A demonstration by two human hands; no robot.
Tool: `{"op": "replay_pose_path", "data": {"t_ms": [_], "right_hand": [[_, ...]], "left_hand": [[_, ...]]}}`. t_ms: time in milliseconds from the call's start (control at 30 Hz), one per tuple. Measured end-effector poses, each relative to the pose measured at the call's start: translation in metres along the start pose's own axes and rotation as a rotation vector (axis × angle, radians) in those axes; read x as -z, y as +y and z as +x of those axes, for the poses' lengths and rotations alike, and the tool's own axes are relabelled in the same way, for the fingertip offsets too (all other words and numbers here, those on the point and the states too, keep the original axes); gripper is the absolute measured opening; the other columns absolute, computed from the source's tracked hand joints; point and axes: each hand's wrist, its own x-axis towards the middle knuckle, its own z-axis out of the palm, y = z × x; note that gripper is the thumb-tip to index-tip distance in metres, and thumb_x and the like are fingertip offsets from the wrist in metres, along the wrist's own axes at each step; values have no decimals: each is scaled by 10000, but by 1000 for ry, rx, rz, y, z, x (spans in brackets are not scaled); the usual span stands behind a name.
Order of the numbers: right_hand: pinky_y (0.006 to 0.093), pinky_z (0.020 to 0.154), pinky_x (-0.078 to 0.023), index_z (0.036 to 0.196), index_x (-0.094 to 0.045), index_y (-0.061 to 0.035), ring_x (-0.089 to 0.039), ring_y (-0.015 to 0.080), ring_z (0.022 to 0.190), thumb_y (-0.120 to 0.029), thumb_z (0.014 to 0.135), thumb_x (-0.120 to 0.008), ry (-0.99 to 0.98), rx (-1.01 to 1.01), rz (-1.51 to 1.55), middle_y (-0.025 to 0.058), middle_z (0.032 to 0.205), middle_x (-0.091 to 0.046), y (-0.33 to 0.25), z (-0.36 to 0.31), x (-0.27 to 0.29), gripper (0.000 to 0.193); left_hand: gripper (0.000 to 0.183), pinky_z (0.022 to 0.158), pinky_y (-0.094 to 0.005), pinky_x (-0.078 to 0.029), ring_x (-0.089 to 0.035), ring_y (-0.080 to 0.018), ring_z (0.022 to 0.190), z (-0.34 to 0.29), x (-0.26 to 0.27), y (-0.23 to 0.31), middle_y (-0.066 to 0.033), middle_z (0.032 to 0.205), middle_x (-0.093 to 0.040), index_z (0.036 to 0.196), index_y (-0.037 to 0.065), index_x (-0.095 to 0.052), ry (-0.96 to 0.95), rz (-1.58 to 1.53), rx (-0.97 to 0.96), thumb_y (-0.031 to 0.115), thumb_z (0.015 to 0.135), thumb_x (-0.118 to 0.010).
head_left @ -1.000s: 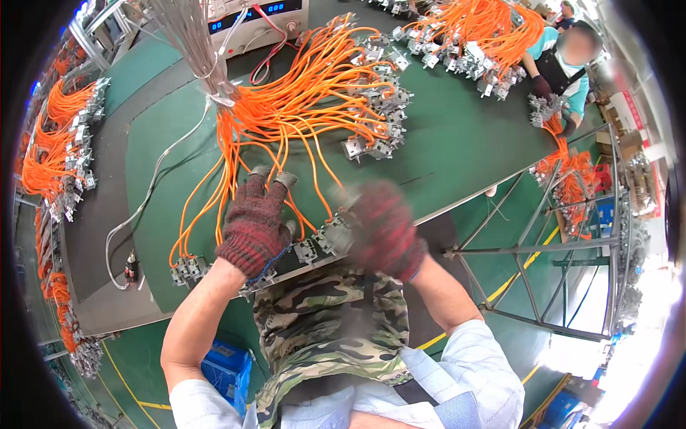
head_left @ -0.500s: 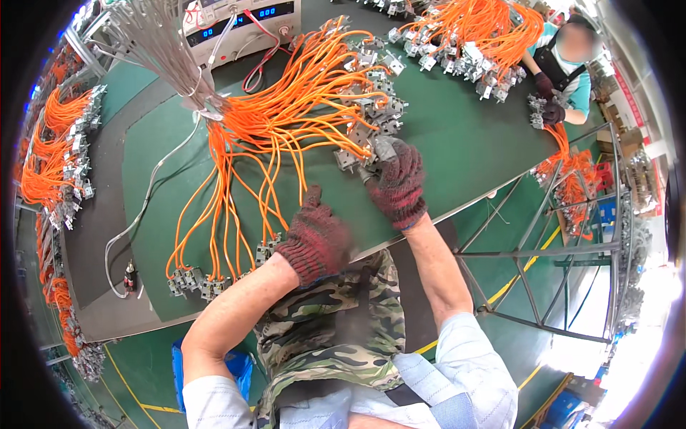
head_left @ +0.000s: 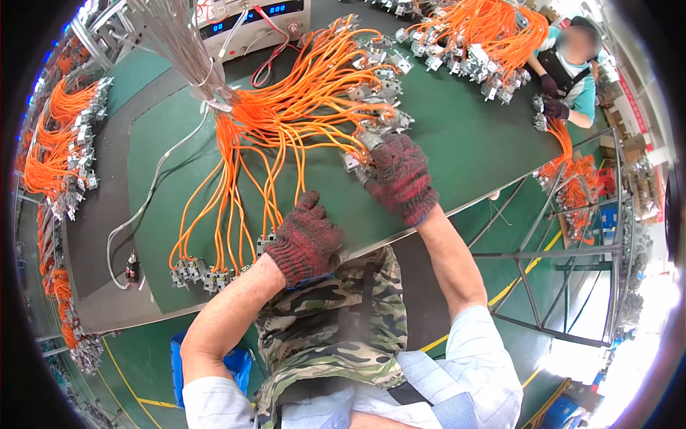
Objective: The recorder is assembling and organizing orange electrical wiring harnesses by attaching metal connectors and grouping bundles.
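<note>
A bundle of orange cables (head_left: 275, 107) fans out over the green table mat (head_left: 457, 164), each tipped with a grey metal connector. My right hand (head_left: 401, 175), in a dark red knitted glove, is closed over a grey metal connector (head_left: 355, 161) at the pile's near right end; its fingertips are partly hidden. Nearer the table edge, my left hand (head_left: 306, 239), gloved alike, has curled fingers. One orange cable (head_left: 301, 175) runs into the left hand, whose grip hides the cable's end. Several other connectors (head_left: 214, 277) lie left of that hand.
Grey cables (head_left: 179, 53) rise from the bundle toward a power supply (head_left: 261, 32) with a lit display. More orange cable bundles hang at the left (head_left: 68, 143) and lie at the far right (head_left: 486, 36). A co-worker (head_left: 572, 71) stands beyond, near a metal frame (head_left: 543, 254).
My right hand has turned slightly over the connector and shifted a little to the right. My left hand has moved slightly left. The whole view has shifted a little.
</note>
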Motion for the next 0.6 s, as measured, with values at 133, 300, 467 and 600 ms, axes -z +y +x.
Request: {"op": "replay_pose_path", "data": {"t_ms": [133,300,467,600], "right_hand": [[533,796,-555,1179,-651,-66,-671,423,951,-206,830,-707,-95,-91,210,184,1031,-689,-48,-15,19,380],[514,793,-570,1111,-645,-26,-698,441,895,-279,811,-732,-425,-200,405,217,952,-703,-94,-32,14,402],[500,800,-579,1141,-616,18,-711,442,908,-300,817,-751,-459,-254,419,228,940,-712,-140,-29,-22,473],[491,833,-589,1263,-583,61,-723,395,958,-325,858,-759,-452,-246,445,237,1034,-717,-143,-17,-2,587]], "left_hand": [[262,1041,-478,-469,-639,-299,806,-12,8,-3,-86,689,-633,705,124,-696,-42,-17,4,335,600,-811],[260,1071,-477,-471,-616,-290,823,-39,16,-12,-64,669,-596,680,123,-696,-54,24,-34,301,513,-786],[254,1153,-527,-456,-620,-288,854,-76,36,-34,-67,672,-590,681,115,-685,-28,45,-44,276,510,-781],[354,1230,-537,-411,-653,-298,996,-84,43,-44,-82,848,-677,815,102,-698,-155,71,-59,257,508,-786]]}}
